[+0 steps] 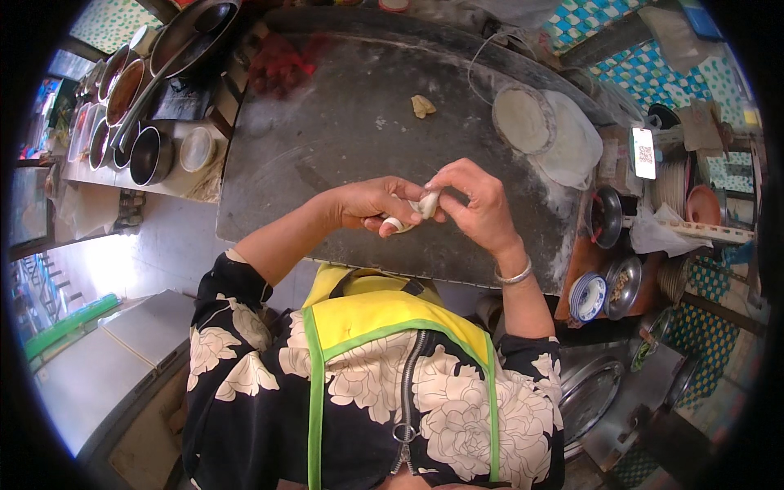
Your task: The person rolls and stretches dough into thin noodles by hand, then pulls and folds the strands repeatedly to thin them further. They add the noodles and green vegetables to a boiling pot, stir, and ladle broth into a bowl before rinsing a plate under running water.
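Above the near part of the dark work table (343,128), both hands meet around a small piece of pale dough (430,204). My left hand (383,205) holds the dough, with a white band around one finger. The fingertips of my right hand (471,199) pinch the dough's upper right side; a silver bangle (516,271) circles that wrist. The dough's underside is partly hidden by the fingers. Farther out on the table lies a small yellowish lump (422,106), apart from both hands.
A round floury board or lid (523,119) and a white plastic bag (569,141) lie at the table's right. A red mesh bag (278,67) sits at the far left corner. Seasoning bowls (150,156) and a large wok (193,37) stand left; patterned bowls (587,298) stand right.
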### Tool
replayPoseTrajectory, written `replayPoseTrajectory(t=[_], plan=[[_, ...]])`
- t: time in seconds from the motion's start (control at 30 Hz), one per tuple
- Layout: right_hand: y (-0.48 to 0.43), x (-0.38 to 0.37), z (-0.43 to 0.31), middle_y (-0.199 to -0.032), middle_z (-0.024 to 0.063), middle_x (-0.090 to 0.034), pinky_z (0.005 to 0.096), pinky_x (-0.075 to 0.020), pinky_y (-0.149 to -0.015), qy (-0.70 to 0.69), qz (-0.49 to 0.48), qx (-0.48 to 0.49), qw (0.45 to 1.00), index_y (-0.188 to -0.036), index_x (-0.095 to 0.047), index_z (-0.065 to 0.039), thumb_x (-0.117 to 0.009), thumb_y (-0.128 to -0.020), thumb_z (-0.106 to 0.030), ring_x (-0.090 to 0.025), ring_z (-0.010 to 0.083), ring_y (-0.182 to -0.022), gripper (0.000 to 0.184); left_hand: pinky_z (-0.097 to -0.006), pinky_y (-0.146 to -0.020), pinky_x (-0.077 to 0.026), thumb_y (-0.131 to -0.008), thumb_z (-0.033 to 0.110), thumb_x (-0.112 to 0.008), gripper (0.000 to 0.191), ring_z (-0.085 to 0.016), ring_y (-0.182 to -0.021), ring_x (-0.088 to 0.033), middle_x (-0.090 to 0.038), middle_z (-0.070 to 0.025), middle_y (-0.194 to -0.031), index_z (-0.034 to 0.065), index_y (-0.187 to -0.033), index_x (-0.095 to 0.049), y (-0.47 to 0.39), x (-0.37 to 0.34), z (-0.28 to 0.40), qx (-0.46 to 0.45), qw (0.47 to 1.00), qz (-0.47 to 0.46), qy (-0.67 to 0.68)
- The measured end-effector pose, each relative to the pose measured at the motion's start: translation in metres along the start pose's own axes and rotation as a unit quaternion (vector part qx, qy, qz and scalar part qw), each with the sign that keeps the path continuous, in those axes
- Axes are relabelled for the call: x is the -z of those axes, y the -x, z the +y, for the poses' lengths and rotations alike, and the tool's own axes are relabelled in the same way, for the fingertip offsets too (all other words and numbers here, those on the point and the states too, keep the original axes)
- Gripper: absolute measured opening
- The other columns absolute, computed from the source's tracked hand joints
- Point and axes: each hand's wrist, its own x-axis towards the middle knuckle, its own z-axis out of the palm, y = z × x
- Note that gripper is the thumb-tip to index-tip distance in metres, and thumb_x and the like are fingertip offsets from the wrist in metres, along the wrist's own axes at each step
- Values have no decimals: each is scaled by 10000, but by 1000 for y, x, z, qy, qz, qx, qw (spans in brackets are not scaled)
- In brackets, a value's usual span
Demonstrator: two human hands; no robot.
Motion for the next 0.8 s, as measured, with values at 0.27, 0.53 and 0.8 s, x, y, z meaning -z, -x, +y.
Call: replayPoseTrajectory(t=[0.27,0.53,0.8], plan=[[-2,9,2,-886,98,-680,342,-546,-758,-48,-98,-33,993,-906,-655,-24,-668,-747,34,-692,269,-826,170,-111,-368,-372,-915,99,-720,375,-26,-499,-619,-666,-18,-749,-34,-1246,-603,12,4,0,-6,1000,11,14],[-4,16,0,-930,83,-675,336,-548,-787,-96,-191,-44,976,-954,-679,-3,-745,-800,-2,-689,222,-854,167,-103,-383,-376,-921,117,-730,354,-18,-509,-625,-670,-6,-755,-18,-1227,-616,15,8,-2,-1,1000,20,6],[-7,9,8,-987,57,-686,341,-552,-869,-167,-120,13,979,-917,-706,-59,-767,-812,29,-679,208,-987,150,-109,-376,-370,-928,132,-720,387,-24,-502,-620,-652,-8,-742,-32,-1264,-617,13,8,-1,-1,1000,-12,2]])
